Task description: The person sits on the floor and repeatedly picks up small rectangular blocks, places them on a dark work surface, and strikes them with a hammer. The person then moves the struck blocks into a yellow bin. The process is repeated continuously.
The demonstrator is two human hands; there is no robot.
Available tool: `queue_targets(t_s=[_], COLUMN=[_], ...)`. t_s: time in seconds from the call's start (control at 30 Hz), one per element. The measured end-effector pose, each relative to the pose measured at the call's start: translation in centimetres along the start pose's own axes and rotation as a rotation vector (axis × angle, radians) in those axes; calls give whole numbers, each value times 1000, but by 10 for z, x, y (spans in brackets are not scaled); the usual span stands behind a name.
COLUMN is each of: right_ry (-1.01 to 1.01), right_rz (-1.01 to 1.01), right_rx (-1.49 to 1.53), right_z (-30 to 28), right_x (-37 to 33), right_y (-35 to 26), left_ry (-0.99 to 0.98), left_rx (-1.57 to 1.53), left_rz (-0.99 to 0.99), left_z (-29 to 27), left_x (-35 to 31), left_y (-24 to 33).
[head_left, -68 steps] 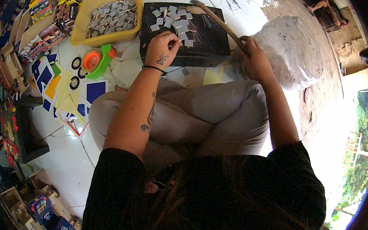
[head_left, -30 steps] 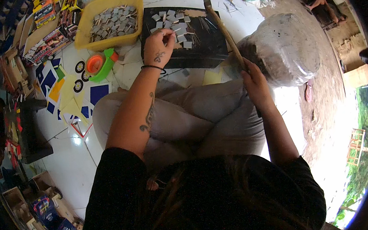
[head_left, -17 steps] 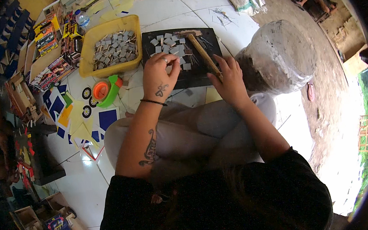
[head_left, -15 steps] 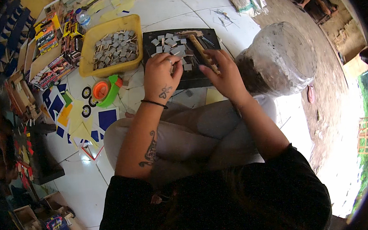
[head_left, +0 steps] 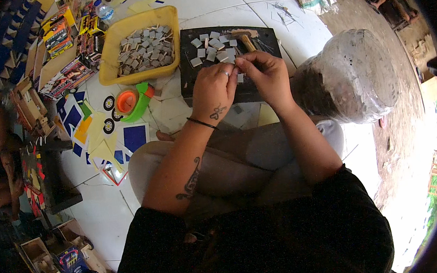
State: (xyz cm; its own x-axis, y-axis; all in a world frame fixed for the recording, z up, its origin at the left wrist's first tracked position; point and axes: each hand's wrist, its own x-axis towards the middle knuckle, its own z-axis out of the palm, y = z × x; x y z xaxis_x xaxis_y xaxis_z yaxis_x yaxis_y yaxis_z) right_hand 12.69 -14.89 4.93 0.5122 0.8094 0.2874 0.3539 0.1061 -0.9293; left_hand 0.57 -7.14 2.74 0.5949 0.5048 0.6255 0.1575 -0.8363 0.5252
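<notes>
Away from the hammer (head_left: 246, 41), the right hand (head_left: 271, 77) has moved inward to meet the left hand (head_left: 213, 91) over the near part of the low black bench (head_left: 196, 89). Both hands' fingers are pressed together at the tips, which meet; whatever sits between them is too small to tell. The hammer lies on the bench, its head at the far side and its wooden handle running toward the right hand, which hides the lower end. Just beyond the fingers lie loose grey-topped square blocks (head_left: 216, 45). More such pieces fill a yellow plastic tub (head_left: 140, 78) left of the bench, and a plastic-wrapped cylindrical bundle (head_left: 351, 75) stands to its right.
</notes>
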Motion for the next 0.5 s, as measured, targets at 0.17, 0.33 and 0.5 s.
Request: queue_targets(t_s=[0.17,0.33,0.5], right_ry=[38,59,-65], right_rz=[-3,-9,207], right_rx=[20,-48,45], right_z=[-1,-1,-6], right_x=[2,0,1], right_y=[-1,-5,-15], left_ry=[4,55,19], left_rx=[-2,91,-77], left_rz=[-36,39,-36], left_z=[-2,-1,-1], left_x=[0,-3,-5], left_y=[3,7,4])
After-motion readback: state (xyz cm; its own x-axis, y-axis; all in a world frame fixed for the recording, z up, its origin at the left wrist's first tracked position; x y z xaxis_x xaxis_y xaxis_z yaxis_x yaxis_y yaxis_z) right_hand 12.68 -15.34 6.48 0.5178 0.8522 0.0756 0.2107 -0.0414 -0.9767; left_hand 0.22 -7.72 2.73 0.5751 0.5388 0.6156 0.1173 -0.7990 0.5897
